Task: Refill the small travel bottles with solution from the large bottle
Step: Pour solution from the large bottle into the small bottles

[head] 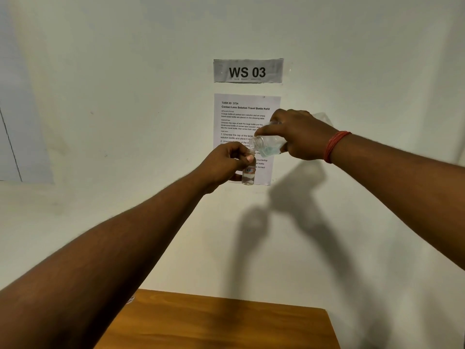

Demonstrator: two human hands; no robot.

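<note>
My left hand [224, 163] holds a small clear travel bottle [248, 175] upright by its neck, high above the table; some clear liquid shows in its bottom. My right hand [300, 136] grips the large clear bottle [268, 145], uncapped and tipped to the left. Its threaded mouth sits right above the small bottle's opening. Bluish liquid pools in the large bottle's lower side near the neck. My right hand covers much of the large bottle's body.
A wooden table [226, 321] lies below, only its far part in view. On the white wall behind the hands hang a "WS 03" sign [248, 71] and a printed task sheet [241, 117]. A red thread band circles my right wrist [334, 146].
</note>
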